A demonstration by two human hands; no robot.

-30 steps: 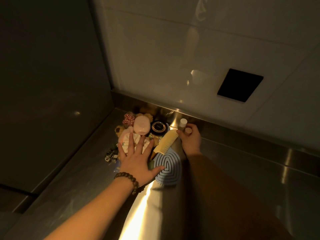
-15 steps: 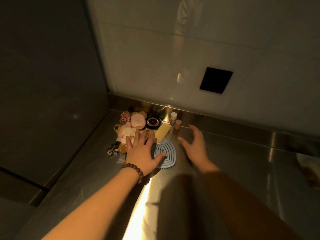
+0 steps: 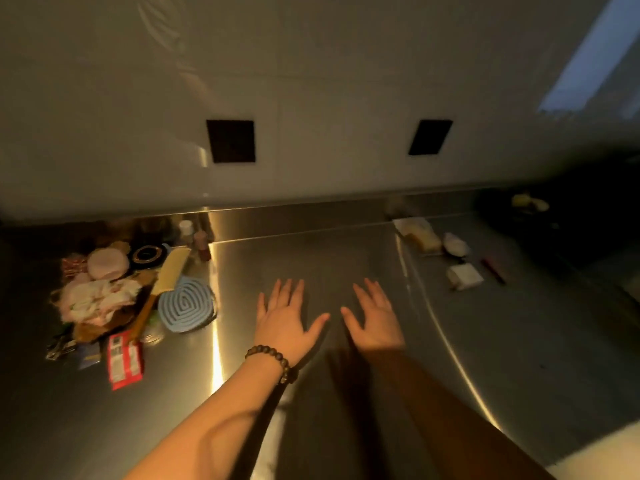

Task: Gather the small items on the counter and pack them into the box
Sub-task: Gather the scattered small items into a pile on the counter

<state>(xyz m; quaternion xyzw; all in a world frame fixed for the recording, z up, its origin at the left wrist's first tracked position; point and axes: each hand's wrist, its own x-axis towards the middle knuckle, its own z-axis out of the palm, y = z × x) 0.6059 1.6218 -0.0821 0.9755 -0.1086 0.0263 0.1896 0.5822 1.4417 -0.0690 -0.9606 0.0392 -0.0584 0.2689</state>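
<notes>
Hovering, left hand (image 3: pixel 289 320): my fingers spread wide, holding nothing, above the steel counter (image 3: pixel 519 358).
Right hand (image 3: pixel 375 318): likewise splayed, empty, beside my left.
Small items: blue spiral brush (image 3: pixel 187 304), comb (image 3: pixel 171 271) and red packet (image 3: pixel 123 360) piled far left.
Box: unseen.

Both arms are bare as far up as you can see, no sleeves at all. The left hand (image 3: pixel 286 319) has a bracelet (image 3: pixel 273 359) on the wrist, a single strand of round dark brown beads, wood-looking, sitting snug. The right hand (image 3: pixel 375 316) has nothing on it, no rings or watch that I can make out. The right forearm is mostly in shadow.
</notes>
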